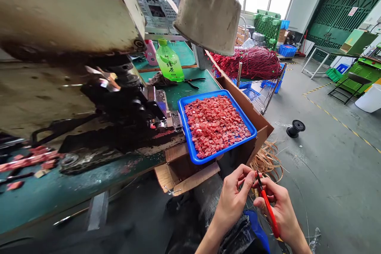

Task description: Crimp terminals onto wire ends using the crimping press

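The left hand [233,194] is held low in front of the body, its thumb and forefinger pinched narrowly together on a tiny reddish piece [258,174] — too small and too covered by the fingertips to identify. Close beside it, the right hand [281,204] has its fingers curled around a slim hand tool with red handles and a dark metal tip [270,212]; the tip points up toward the left fingertips and lies right by the reddish piece, though whether they touch I cannot tell. Both hands are just beyond the near right corner of a shallow blue plastic tray [226,151], which is heaped with small, flat, square pinkish-red pieces [214,125]. An open brown cardboard box [196,179] sits under the tray's near edge, and the tray's left side meets the working end of a large, stained, cream-coloured metal machine [65,12]. Behind the tray, on a green-topped workbench [210,83], are black-handled pliers [195,82] and a bright green plastic bottle [169,61] with dark lettering. Farther right, a thick bundle of dark red wires [250,62] lies on a wire-mesh cart — and a black plastic spool [296,128] rests on the grey floor.
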`<state>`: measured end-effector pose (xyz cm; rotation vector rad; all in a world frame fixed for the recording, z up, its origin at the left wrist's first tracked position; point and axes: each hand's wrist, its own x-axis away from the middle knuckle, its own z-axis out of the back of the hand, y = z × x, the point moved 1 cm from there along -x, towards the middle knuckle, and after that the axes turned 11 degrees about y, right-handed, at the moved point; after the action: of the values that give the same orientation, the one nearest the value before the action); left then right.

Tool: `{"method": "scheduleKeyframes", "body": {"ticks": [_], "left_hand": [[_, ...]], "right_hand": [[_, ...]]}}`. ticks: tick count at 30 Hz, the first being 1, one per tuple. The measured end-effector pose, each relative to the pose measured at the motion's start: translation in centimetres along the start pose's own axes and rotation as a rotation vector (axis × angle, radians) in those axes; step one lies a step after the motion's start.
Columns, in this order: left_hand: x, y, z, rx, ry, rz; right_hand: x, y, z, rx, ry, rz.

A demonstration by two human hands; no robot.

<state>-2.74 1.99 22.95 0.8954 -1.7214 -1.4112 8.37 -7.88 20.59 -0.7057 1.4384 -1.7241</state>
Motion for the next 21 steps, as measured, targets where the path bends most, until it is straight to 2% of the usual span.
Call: {"method": "scheduleKeyframes", "body": {"ticks": [3, 9, 13, 17, 21], "left_hand": [[-0.1, -0.1, 0.0, -0.016, 0.006, -0.013], [-0.1, -0.1, -0.2, -0.063, 0.004, -0.018], [-0.1, -0.2, -0.5, -0.071, -0.011, 0.003], [-0.4, -0.7, -1.1, -0.072, -0.003, 0.004], [-0.2, -1.7, -2.2, -0.111, 0.02, -0.001]], "right_hand": [[0.2, 0.7, -0.3, 0.003, 0.009, -0.027], [0.6, 0.5, -0.4, 0.055, 0.069, 0.069], [1.1, 0.8, -0.6, 0.023, 0.079, 0.054], [1.7, 2.6, -0.7, 0.043, 0.169, 0.044], [1.7, 4.9, 1.3, 0.115, 0.23, -0.028]]}}
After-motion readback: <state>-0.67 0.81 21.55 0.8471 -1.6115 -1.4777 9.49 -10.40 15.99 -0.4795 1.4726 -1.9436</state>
